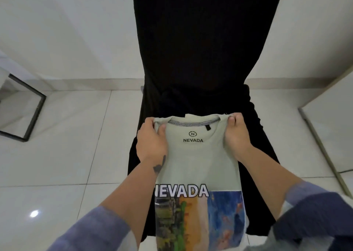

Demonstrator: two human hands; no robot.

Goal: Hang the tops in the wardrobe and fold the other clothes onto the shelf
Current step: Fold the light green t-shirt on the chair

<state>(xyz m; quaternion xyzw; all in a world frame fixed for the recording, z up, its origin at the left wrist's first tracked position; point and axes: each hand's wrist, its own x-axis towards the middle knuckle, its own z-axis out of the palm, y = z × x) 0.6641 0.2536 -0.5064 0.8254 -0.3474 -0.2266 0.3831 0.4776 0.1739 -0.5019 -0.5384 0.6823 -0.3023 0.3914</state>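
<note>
We hold the shirt (198, 155) by its two shoulders, over the black chair (194, 50). Our left hand (150, 139) and right hand (236, 134) are both closed on the cloth near the collar. No wardrobe, hanger or shelf is in view, so we judge this top is not yet hung, and most of the task seems left.

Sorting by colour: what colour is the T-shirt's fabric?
Pale sage green T-shirt, clearest in the head view.

Pale green T-shirt (198, 161) with multicoloured print, black chair cover (200, 50), white floor tiles (66, 145), blue sleeves (99, 229)
</note>
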